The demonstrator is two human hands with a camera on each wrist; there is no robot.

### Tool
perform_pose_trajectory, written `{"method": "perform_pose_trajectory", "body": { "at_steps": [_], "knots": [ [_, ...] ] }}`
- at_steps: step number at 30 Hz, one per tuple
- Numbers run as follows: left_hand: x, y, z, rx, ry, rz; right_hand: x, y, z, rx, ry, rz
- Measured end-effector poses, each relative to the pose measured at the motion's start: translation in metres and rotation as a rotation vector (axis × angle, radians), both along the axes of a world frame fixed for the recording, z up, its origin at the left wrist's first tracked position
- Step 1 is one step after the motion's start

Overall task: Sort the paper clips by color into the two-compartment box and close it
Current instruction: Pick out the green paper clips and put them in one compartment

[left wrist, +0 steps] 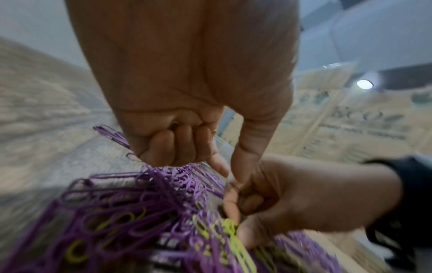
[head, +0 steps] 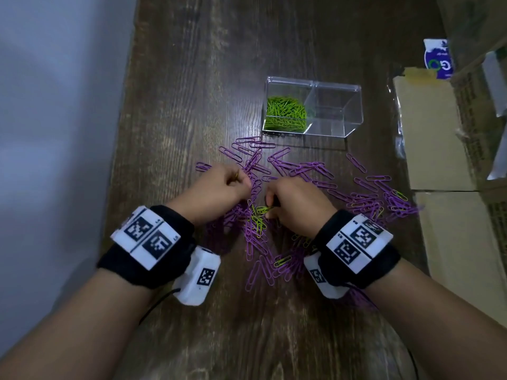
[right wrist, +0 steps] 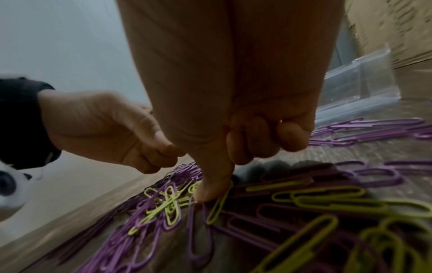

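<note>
A clear two-compartment box point(head: 352, 111) stands open at the back right; its left half holds green paper clips point(head: 285, 111) and its right half shows none. Purple paper clips point(head: 301, 171) lie scattered across the wooden table point(head: 192, 78), with a few green ones point(head: 256, 223) mixed in. My left hand point(head: 244, 182) is curled into a fist over the pile, and bits of green clip point(left wrist: 174, 126) peek out between its fingers. Beside it, my right hand point(head: 270, 208) pinches a green clip point(right wrist: 217, 203) down in the pile, its other fingers curled.
Cardboard boxes point(head: 433, 138) line the table's right edge, with a blue and white packet point(head: 437, 58) behind them. A pale wall point(head: 55, 105) runs along the left. Stray green clips lie at the right point(head: 399, 194) and near my right wrist point(head: 282, 261).
</note>
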State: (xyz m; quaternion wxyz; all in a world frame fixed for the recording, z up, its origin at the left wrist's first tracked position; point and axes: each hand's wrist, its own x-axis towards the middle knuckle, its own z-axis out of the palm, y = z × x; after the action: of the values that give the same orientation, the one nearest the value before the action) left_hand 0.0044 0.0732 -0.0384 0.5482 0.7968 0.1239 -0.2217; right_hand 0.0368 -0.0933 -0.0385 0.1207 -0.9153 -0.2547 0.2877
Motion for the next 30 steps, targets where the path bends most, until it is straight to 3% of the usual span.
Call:
{"method": "perform_pose_trajectory", "body": {
  "at_steps": [5,8,10,12,16,19,27,30],
  "knots": [
    [-0.019,-0.011,-0.004,0.265,-0.109,-0.254,-0.002,0.000,0.004,-0.070,-0.014,0.084],
    [-0.028,-0.018,-0.007,0.387,-0.171,-0.325,0.000,-0.006,0.000,-0.070,-0.001,0.063],
    [-0.031,-0.020,-0.009,0.448,-0.204,-0.358,0.003,-0.018,-0.005,0.050,0.078,-0.053],
    [-0.033,-0.019,-0.011,0.426,-0.198,-0.340,0.006,-0.030,-0.009,0.288,0.167,-0.193],
    [-0.031,-0.019,-0.008,0.094,-0.093,-0.174,0.004,-0.050,-0.006,0.882,0.575,-0.626],
    [-0.027,-0.014,-0.002,-0.063,-0.064,-0.086,0.003,-0.058,0.000,1.143,0.897,-0.855],
    [-0.025,-0.024,0.005,-0.571,0.215,0.277,-0.002,-0.060,0.007,1.610,1.297,-0.958],
    [-0.021,-0.031,0.009,-0.772,0.259,0.392,-0.003,-0.058,0.007,1.678,1.369,-0.949]
  ]
}}
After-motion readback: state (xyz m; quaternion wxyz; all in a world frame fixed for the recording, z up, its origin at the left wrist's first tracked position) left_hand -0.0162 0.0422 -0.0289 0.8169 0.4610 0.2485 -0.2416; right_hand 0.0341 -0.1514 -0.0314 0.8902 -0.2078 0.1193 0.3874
